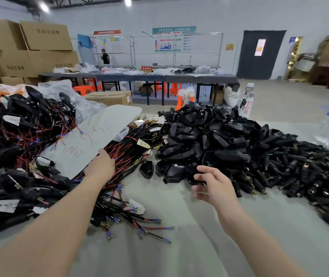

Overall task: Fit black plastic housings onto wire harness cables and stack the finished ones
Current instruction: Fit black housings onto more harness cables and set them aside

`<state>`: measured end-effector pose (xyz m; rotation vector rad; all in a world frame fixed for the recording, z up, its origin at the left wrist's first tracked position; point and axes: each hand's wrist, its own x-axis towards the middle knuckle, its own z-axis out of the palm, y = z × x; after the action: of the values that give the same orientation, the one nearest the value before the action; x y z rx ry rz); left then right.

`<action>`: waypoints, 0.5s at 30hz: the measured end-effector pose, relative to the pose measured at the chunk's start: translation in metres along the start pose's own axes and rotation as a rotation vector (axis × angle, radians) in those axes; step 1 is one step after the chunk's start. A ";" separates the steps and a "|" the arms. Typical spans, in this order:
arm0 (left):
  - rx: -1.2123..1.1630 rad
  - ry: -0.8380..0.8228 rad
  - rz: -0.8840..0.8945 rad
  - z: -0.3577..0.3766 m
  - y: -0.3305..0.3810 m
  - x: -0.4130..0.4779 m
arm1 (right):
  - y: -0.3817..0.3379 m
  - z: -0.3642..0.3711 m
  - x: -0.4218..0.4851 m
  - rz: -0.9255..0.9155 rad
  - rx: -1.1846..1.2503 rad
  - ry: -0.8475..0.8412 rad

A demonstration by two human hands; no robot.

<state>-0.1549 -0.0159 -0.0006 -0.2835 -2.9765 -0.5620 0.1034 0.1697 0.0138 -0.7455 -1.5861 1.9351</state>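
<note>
The left hand (pixel 99 168) is down in the loose harness cables (pixel 131 154) that lie mid-table, just at the lower edge of the grey sheet (pixel 91 140) lying over them. Its fingertips are buried among the red and black wires, so there's no telling whether it has pinched one yet. The right hand (pixel 213 182) hovers at the near edge of the heap of black housings (pixel 203 136), with its fingers (pixel 200 191) half curled and the thumb apart from them. There's something dark in that gap, but with the blur it could be a housing in the grip or just the heap behind.

The step looks like pick-up: one cable for the left, one shell for the right. The cables are badly tangled, so the left hand would do well to single out one harness by its black jacket, not by a thin red lead, and draw it along its length so the blue-sleeved terminals don't snag their neighbours. On the right, a shell from the edge of the heap is the easy choice — one lone housing (pixel 146 169) lies apart on the table (pixel 179 236) between the two piles. It pays to turn the shell's open end toward the cable before the hands meet. The finished ones (pixel 15 136) are stacked far left — that's the drop zone.
</note>
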 end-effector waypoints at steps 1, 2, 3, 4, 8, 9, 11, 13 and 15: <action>0.010 0.002 -0.007 0.000 0.000 0.002 | -0.001 -0.003 0.004 -0.022 -0.045 0.017; 0.034 -0.001 -0.012 -0.002 0.000 0.004 | -0.001 -0.005 0.007 -0.046 -0.096 0.035; 0.072 -0.008 -0.011 -0.003 0.001 0.005 | 0.000 -0.006 0.011 -0.069 -0.149 0.054; 0.115 -0.015 -0.005 -0.006 0.001 0.006 | 0.000 -0.007 0.013 -0.091 -0.208 0.070; 0.007 -0.117 0.004 -0.015 0.008 0.011 | 0.004 -0.004 0.021 -0.224 -0.513 0.040; -0.106 -0.156 0.016 -0.019 0.011 0.011 | 0.006 -0.001 0.024 -0.246 -0.582 0.007; -0.395 -0.211 -0.012 -0.032 0.019 0.009 | 0.009 0.007 0.029 -0.274 -0.682 -0.060; -0.602 -0.223 -0.009 -0.049 0.029 0.005 | 0.013 0.015 0.035 -0.305 -0.791 -0.095; -0.726 -0.244 0.055 -0.067 0.040 -0.005 | 0.016 0.023 0.041 -0.315 -0.913 -0.118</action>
<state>-0.1382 -0.0046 0.0748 -0.5103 -2.8313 -1.6929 0.0572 0.1796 -0.0017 -0.6468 -2.5027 0.9884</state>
